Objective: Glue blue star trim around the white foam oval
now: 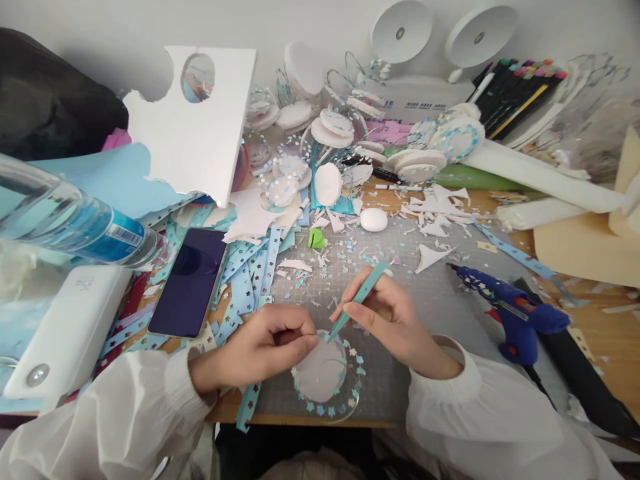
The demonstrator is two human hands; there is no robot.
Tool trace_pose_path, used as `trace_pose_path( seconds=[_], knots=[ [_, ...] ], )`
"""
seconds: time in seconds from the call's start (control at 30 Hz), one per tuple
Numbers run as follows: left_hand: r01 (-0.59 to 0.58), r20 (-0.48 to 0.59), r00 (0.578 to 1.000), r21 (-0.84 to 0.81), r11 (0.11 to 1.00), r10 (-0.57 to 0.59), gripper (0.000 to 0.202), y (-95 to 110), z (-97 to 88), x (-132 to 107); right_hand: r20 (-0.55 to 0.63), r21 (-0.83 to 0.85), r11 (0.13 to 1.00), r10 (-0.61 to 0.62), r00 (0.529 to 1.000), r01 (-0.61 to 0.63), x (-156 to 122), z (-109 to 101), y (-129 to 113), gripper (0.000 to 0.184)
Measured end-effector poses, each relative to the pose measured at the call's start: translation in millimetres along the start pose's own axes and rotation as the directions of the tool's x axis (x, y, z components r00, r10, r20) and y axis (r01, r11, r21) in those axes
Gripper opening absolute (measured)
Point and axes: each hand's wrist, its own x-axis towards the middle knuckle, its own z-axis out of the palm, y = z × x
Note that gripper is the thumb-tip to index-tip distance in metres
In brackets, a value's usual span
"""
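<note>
My right hand (383, 307) is closed round a pair of teal tweezers (360, 297), whose tip points down at the top edge of a white foam disc (320, 377). Small blue and white stars line the disc's rim, and a thin clear wire with more stars (360, 380) curves along its right side. My left hand (270, 343) pinches at the disc's upper left edge; what lies between its fingertips is too small to make out. The disc rests on a grey cutting mat (390, 373) near the table's front edge.
A blue glue gun (520, 313) lies at right. On the left are a phone (190, 283), a white power bank (70, 330), a water bottle (85, 220) and punched blue paper strips (253, 273). Star-trimmed discs (333, 127), foam scraps (435, 257) and a green clip-like piece (316, 239) lie beyond.
</note>
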Motion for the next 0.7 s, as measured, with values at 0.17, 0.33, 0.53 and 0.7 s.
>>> trace_pose_path(
  seconds=[0.17, 0.33, 0.53, 0.7],
  knots=[
    [-0.027, 0.032, 0.999, -0.014, 1.000, 0.027, 0.030, 0.2, -1.1, 0.2, -0.003, 0.030, 0.999, 0.031, 1.000, -0.031, 0.9, 0.7, 0.2, 0.015],
    [-0.055, 0.048, 0.997, -0.007, 0.998, 0.055, 0.031, 1.5, -1.5, 0.3, -0.009, 0.041, 0.998, 0.048, 0.999, -0.048, 2.2, 1.0, 1.1, 0.017],
    [-0.054, 0.046, 0.998, 0.006, 0.999, 0.053, 0.031, 1.5, -1.6, -0.9, 0.018, 0.113, 0.993, 0.036, 0.999, -0.038, 3.4, 1.4, 2.6, 0.018],
    [-0.072, 0.051, 0.996, 0.026, 0.997, 0.070, 0.031, -0.5, -2.6, -0.7, 0.006, 0.069, 0.996, 0.047, 0.999, -0.047, 3.3, 2.5, 2.6, 0.017]
  ],
)
